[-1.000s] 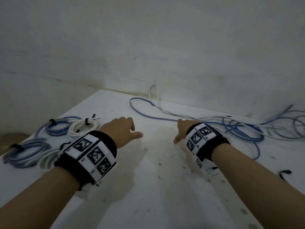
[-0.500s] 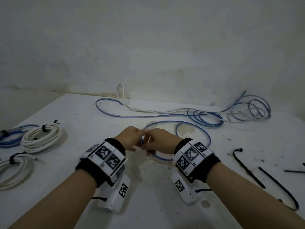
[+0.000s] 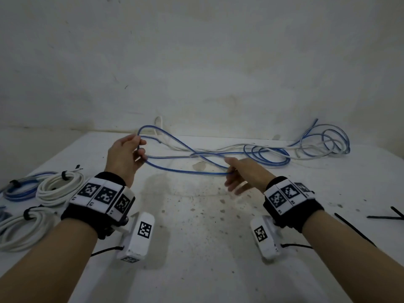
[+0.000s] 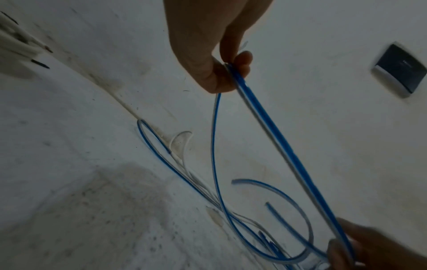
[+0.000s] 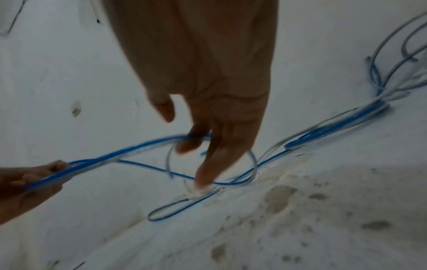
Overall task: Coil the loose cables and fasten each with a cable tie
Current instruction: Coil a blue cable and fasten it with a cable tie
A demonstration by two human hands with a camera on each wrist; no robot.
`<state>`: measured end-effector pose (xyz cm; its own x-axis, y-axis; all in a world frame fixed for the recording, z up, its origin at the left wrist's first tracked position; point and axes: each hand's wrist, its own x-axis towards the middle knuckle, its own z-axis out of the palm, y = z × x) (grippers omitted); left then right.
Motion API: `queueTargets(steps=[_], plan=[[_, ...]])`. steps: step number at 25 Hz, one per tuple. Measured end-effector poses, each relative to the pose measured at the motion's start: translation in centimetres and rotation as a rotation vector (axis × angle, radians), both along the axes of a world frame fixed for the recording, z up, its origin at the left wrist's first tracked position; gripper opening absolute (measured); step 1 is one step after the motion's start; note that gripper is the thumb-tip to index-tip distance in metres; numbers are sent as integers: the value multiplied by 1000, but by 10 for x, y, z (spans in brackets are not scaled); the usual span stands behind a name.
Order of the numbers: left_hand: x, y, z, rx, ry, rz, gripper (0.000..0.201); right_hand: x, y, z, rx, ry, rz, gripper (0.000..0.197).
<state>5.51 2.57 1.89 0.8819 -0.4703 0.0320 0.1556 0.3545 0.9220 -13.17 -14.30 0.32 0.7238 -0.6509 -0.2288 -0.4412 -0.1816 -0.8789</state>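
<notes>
A loose blue cable (image 3: 185, 171) runs between my two hands above the white table (image 3: 196, 248). My left hand (image 3: 140, 147) is raised at the left and pinches a loop of the cable between thumb and fingers; the left wrist view shows the left hand (image 4: 231, 65) holding two strands of the blue cable (image 4: 277, 138). My right hand (image 3: 230, 173) is lower, at the right, and holds the same cable. In the blurred right wrist view the blue cable (image 5: 138, 148) crosses the curled fingers of the right hand (image 5: 191, 140). The cable trails back into a loose tangle (image 3: 266, 154).
Three tied coils lie at the left: a white coil (image 3: 59, 189), a blue coil (image 3: 21, 189) and a second white coil (image 3: 19, 228). Black cable ties (image 3: 354, 228) lie at the right. More loose blue and grey cable (image 3: 323, 141) is heaped against the back wall.
The hands were reaching forward, then met at the blue cable in the middle. Now they have drawn apart, the left up and leftward, the right rightward, with the cable stretched between them.
</notes>
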Motion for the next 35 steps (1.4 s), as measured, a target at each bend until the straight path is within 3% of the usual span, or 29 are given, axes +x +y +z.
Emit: queueTargets(steps=[2, 4, 5, 7, 8, 9, 11, 13, 15, 17, 19, 20, 22, 25, 27, 28, 30, 31, 33, 35], plan=[[-7, 0, -2, 20, -40, -81, 10, 5, 1, -1, -183, -233, -172, 14], [-13, 1, 3, 46, -81, -155, 12, 11, -1, 4, -316, -423, -280, 32], [-15, 1, 6, 70, -108, -197, 12, 13, -1, 11, -332, -499, -306, 36], [-19, 2, 13, 130, -181, -271, 11, 22, 1, 27, -304, -583, -295, 21], [-21, 2, 18, 153, -222, -285, 11, 27, 4, 34, -323, -509, -239, 11], [-24, 1, 23, 165, -259, -275, 11, 32, 9, 42, -404, -304, -132, 18], [-27, -1, 34, 160, -305, -190, 10, 37, 26, 50, -650, 370, 204, 25], [-25, -2, 41, 137, -252, -98, 13, 34, 40, 49, -877, 798, 459, 27], [-21, -4, 43, 105, -158, -49, 18, 23, 47, 49, -840, 962, 575, 30], [-19, -5, 38, 131, -145, -35, 23, 10, 48, 49, -583, 1000, 656, 41], [-18, -7, 31, 141, -145, -77, 20, 1, 47, 52, -341, 933, 738, 42], [-19, -8, 28, 158, -155, -106, 15, -2, 47, 55, -272, 819, 773, 39], [-22, -11, 24, 227, -230, -142, 7, -6, 45, 60, -178, 469, 754, 29], [-24, -14, 23, 296, -368, -126, 11, 0, 44, 66, -165, 19, 531, 14], [-25, -15, 26, 333, -376, -93, 6, 5, 39, 64, -152, 35, 385, 20], [-24, -15, 28, 345, -335, -81, 5, 5, 39, 62, -182, 175, 402, 24], [-24, -14, 29, 306, -224, -98, 8, 0, 46, 64, -320, 538, 576, 29], [-24, -14, 29, 282, -203, -119, 14, 1, 48, 63, -394, 607, 648, 29], [-27, -13, 27, 266, -247, -199, 18, 7, 55, 62, -504, 452, 663, 28], [-32, -10, 26, 259, -331, -310, 17, 16, 54, 59, -814, 56, 490, 30]])
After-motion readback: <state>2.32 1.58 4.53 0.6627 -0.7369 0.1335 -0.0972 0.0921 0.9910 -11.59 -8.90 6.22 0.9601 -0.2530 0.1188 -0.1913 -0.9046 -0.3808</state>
